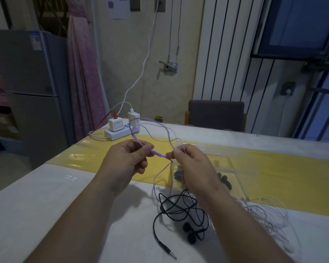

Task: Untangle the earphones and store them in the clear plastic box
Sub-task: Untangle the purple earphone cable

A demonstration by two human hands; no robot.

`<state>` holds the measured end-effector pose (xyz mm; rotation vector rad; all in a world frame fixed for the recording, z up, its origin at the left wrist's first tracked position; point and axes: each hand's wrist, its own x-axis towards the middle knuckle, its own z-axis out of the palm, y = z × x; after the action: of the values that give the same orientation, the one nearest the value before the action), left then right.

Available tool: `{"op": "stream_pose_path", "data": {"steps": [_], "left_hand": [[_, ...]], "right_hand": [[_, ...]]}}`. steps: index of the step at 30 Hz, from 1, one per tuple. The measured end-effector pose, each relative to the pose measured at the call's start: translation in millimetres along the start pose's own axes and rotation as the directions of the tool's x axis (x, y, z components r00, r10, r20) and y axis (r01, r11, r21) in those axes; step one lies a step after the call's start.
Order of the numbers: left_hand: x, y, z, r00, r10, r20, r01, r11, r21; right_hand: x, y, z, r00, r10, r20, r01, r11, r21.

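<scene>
Between left hand (126,161) and right hand (195,165) grips, purple earphones (157,153) stretch

The table (46,205) is white, with 1 broad yellow band (273,168) across it. On the table lie black earphones (186,226) with a silver-tipped plug, and white earphones (258,206) toward its right side. Purple earphones (157,153), pale lilac, hang above the table. The box (235,179) on the table is clear. At the table's far-left corner a white strip (118,134) carries a red plug (115,115). Beyond the table: pink curtain (84,73), grey fridge (27,73), grey chair (217,112), white ribbed radiator (222,54).
</scene>
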<state>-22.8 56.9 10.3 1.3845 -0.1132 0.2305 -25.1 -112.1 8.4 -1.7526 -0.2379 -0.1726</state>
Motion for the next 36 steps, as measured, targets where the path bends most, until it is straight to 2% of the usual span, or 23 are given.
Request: {"op": "stream_pose_path", "data": {"steps": [4, 7, 8, 11, 18, 20, 23, 25, 28, 31, 33, 36], "left_hand": [[0, 2, 2, 0.996, 0.074, -0.040, -0.078, 0.993, -0.091], [2, 5, 1, 0.988, 0.114, -0.106, -0.137, 0.961, -0.240], [3, 6, -1, 0.984, 0.130, -0.119, -0.159, 0.947, -0.280], [3, 5, -3, 0.979, 0.166, -0.123, -0.196, 0.931, -0.306], [3, 2, -2, 0.976, 0.209, -0.064, -0.219, 0.932, -0.288], [5, -1, -4, 0.976, 0.214, -0.041, -0.217, 0.933, -0.287], [8, -4, -4, 0.974, 0.225, -0.021, -0.222, 0.938, -0.266], [7, -3, -1, 0.977, 0.209, -0.049, -0.215, 0.942, -0.257], [8, 0, 0, 0.974, 0.177, -0.139, -0.206, 0.950, -0.236], [9, 0, -1, 0.974, 0.085, -0.211, -0.144, 0.948, -0.282], [10, 0, 0, 0.972, 0.057, -0.227, -0.126, 0.943, -0.306], [12, -3, -1, 0.965, -0.008, -0.261, -0.072, 0.953, -0.293]], "right_hand": [[-3, 4, 2, 0.990, -0.056, 0.131, 0.070, 0.992, -0.108], [1, 6, -2, 0.989, -0.147, 0.035, 0.150, 0.921, -0.360], [3, 7, -5, 0.987, -0.158, 0.011, 0.150, 0.908, -0.391], [6, 7, -12, 0.990, -0.134, -0.044, 0.112, 0.938, -0.328], [3, 1, -14, 0.942, -0.263, -0.208, 0.183, 0.923, -0.338], [2, -2, -13, 0.966, -0.195, -0.173, 0.156, 0.964, -0.215], [2, 1, -7, 0.995, -0.089, -0.039, 0.086, 0.992, -0.090], [1, 3, -4, 0.997, -0.082, 0.000, 0.082, 0.993, -0.083], [0, -3, -10, 0.989, -0.101, -0.110, 0.096, 0.994, -0.046], [-1, -14, -22, 0.969, -0.148, -0.199, 0.107, 0.973, -0.203], [-3, -22, -27, 0.974, -0.152, -0.168, 0.107, 0.962, -0.251], [-6, -31, -34, 0.998, -0.033, -0.048, 0.026, 0.991, -0.132]]}}
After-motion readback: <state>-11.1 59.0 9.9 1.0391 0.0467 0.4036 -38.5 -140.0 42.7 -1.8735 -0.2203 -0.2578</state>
